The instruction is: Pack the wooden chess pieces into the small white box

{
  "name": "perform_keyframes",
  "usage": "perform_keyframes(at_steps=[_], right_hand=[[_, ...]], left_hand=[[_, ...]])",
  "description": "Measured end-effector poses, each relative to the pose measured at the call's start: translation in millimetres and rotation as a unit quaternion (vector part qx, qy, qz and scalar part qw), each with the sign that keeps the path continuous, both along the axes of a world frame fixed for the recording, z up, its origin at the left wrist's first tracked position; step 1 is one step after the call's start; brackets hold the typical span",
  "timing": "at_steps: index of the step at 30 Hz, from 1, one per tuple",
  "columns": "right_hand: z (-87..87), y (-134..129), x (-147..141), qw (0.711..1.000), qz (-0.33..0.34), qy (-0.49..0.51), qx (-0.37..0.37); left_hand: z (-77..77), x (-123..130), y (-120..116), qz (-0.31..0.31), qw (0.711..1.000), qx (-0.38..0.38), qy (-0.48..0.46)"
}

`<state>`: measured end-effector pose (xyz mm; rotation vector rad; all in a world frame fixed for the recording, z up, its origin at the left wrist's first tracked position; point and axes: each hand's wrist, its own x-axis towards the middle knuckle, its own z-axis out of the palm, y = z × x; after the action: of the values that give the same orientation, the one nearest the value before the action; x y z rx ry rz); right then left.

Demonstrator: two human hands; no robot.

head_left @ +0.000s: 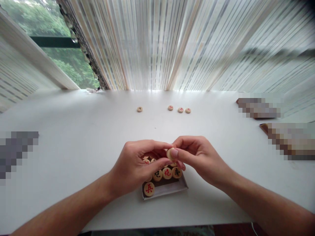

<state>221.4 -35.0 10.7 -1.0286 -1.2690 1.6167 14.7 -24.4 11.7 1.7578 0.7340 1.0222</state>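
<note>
A pale round Chinese chess piece (169, 154) is pinched over an open box, its edge turned toward me. My right hand (199, 157) presses its thumb on it. My left hand (137, 164) is closed around its other side, index fingertip above and thumb below. Under my hands lies the shallow cardboard box (169, 189), holding several round pieces with red or black characters. A red-marked piece (149, 189) sits at its near left corner. A black-marked piece (176, 172) lies at the right of the row behind. My hands hide the box's far part.
Farther back on the white table (81, 137) lie a single black-marked piece (139, 109) and three red-marked pieces (180, 110). Blurred-out flat objects lie at the right (290, 141) and the left edge (17, 154). Striped curtains (152, 46) hang behind the table.
</note>
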Motion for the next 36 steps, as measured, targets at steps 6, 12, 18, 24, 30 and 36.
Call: perform_keyframes(at_steps=[6,12,18,24,30,36], right_hand=[[-1.4,-0.1,0.6,1.000,-0.002,-0.013,0.010],[-3.8,0.1,-0.8,0.999,-0.006,0.037,-0.006],[0.7,-0.4,-3.0,0.997,-0.013,0.066,-0.031],[0.4,0.1,-3.4,0.998,-0.014,0.052,-0.045],[0.1,-1.2,-3.9,0.999,-0.019,0.028,-0.042],[3.0,-2.8,-2.5,1.000,-0.008,0.022,-0.006]], left_hand=[[-0.2,1.2,1.6,-0.015,1.000,-0.008,-0.006],[-3.6,-0.4,2.8,0.029,0.998,-0.044,-0.023],[-3.4,-1.2,3.2,0.046,0.996,-0.062,-0.034],[-4.7,-1.4,0.9,0.058,0.998,0.021,0.007],[-1.3,-0.2,0.3,0.017,0.998,0.061,0.021],[-0.6,-1.2,0.4,0.009,1.000,-0.003,-0.008]])
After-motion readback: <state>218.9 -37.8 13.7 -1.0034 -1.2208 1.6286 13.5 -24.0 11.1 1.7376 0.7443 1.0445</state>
